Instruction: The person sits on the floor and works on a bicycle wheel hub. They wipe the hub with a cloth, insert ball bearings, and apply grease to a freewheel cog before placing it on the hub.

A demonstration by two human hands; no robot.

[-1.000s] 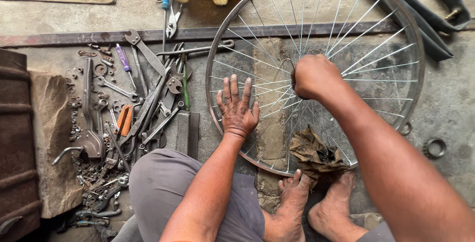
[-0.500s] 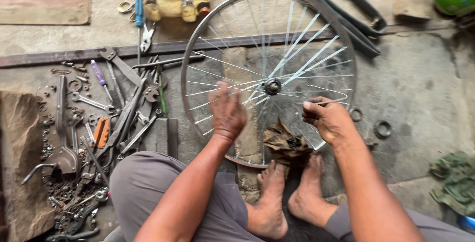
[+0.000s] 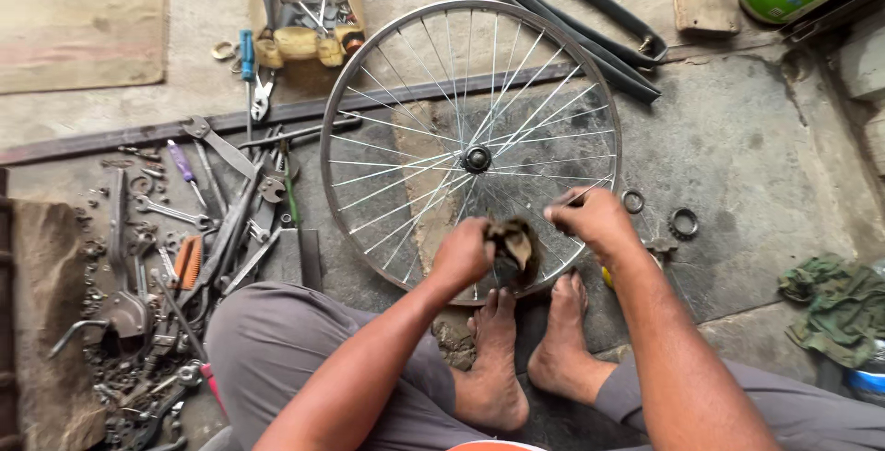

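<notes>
Concrete floor (image 3: 756, 165), tools scattered; left hand (image 3: 461, 253) fingers grip rag (image 3: 514, 246), right hand (image 3: 595, 220) pinches spoke (image 3: 590, 189).

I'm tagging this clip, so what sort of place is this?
Probably a floor-level bicycle repair workshop: a bare spoked wheel lies on the concrete, wrenches and pliers are spread beside it, and a rubber tyre lies behind.

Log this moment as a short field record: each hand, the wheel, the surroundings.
left hand: grips a dirty brown rag against the wheel's near rim
right hand: closed on a spoke near the rim
wheel: bare spoked bicycle rim, flat on the concrete floor, no tyre
feet: bare, at the near rim
left side: spread of wrenches and pliers
far side: black tyre
</notes>
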